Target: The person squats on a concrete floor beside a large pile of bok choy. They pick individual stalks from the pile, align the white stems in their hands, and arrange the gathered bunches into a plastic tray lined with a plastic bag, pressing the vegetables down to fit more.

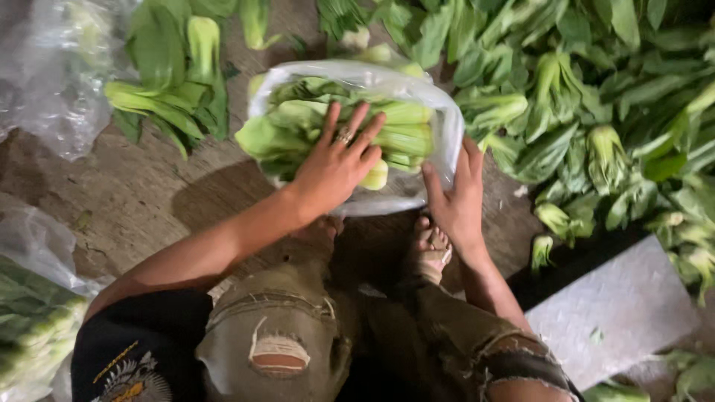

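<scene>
Lying at far left are crumpled plastic sheets and loose greens; the left hand is pressing, fingers spread, on greens inside the clear bag on the floor, the right hand is pinching its rim, and a leafy heap is crowding the right.

The left hand presses the greens into a plastic bag whose edge the right hand holds.
</scene>
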The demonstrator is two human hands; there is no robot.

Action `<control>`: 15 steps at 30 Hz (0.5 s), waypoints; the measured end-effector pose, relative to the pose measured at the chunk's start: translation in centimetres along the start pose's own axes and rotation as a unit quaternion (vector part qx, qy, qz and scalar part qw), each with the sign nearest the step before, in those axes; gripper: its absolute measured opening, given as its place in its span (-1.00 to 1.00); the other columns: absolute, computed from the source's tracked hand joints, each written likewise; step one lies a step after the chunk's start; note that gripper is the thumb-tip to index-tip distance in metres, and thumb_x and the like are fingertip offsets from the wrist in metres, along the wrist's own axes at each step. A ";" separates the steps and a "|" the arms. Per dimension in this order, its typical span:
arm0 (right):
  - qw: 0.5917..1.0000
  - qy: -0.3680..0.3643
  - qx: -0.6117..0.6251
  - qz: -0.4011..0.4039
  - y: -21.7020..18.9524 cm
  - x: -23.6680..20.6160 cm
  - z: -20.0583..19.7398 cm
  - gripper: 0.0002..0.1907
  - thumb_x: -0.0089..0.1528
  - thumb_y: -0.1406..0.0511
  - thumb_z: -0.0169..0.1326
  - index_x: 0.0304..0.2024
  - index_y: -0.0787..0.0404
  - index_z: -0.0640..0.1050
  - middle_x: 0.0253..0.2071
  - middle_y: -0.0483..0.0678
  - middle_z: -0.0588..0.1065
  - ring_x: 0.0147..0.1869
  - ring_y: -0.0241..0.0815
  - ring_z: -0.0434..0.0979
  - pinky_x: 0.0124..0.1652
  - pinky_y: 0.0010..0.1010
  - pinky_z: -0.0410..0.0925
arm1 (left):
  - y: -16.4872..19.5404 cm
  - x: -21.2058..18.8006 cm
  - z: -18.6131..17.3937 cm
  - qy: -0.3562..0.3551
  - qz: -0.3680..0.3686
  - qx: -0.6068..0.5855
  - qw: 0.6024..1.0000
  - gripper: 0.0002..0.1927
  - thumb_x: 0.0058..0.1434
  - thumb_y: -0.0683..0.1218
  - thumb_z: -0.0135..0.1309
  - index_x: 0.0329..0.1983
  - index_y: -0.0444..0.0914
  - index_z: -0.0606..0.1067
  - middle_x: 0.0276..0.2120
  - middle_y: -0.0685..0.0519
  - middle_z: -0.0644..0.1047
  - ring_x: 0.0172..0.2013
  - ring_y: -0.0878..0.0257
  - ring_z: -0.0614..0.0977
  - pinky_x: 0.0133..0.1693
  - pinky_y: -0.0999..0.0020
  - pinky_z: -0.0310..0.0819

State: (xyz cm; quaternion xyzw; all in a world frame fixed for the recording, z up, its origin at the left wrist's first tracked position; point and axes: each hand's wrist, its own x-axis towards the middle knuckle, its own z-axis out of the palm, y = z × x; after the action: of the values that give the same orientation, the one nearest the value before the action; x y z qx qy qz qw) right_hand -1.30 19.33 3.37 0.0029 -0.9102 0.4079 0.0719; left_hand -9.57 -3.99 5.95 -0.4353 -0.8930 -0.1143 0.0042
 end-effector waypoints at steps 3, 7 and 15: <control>0.999 -0.037 -0.005 0.036 -0.3 1.7 -0.3 -0.61 0.26 0.33 0.29 0.10 0.31 0.54 -0.07 0.19 0.51 0.00 0.12 0.54 0.00 -0.20 0.41 | 1.8 -0.2 -0.8 0.012 -0.017 0.064 0.998 -0.80 0.26 -0.08 0.05 -0.17 -0.31 0.49 0.34 -0.23 0.39 0.42 -0.13 0.21 0.39 -0.32 -0.11; 0.980 -0.021 0.090 0.173 -0.1 3.4 0.4 -0.62 0.21 0.27 0.35 -0.02 0.32 0.55 -0.23 0.11 0.58 -0.22 -0.03 0.58 -0.15 -0.27 0.44 | 2.8 -1.1 -0.2 -0.012 0.011 0.128 0.992 -0.77 0.25 -0.03 0.03 -0.15 -0.27 0.49 0.30 -0.20 0.45 0.42 -0.01 0.29 0.44 -0.13 -0.03; 0.985 -0.091 -0.147 0.007 3.7 -0.6 2.3 -0.69 -0.09 0.28 0.25 -0.27 0.18 0.63 -0.32 0.13 0.51 -0.26 0.19 0.51 -0.32 -0.03 0.38 | 3.8 -3.0 4.2 -0.075 -0.144 -0.002 0.987 -0.69 0.44 0.05 0.03 -0.14 -0.29 0.55 -0.03 -0.14 0.57 -0.13 -0.02 0.60 -0.15 0.14 0.46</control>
State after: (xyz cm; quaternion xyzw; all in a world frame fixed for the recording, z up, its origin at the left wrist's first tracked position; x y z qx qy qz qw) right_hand -1.24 20.08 -1.00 0.0231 -0.9629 0.2683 -0.0145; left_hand -4.31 -3.20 2.35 -0.3093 -0.9439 -0.0828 -0.0807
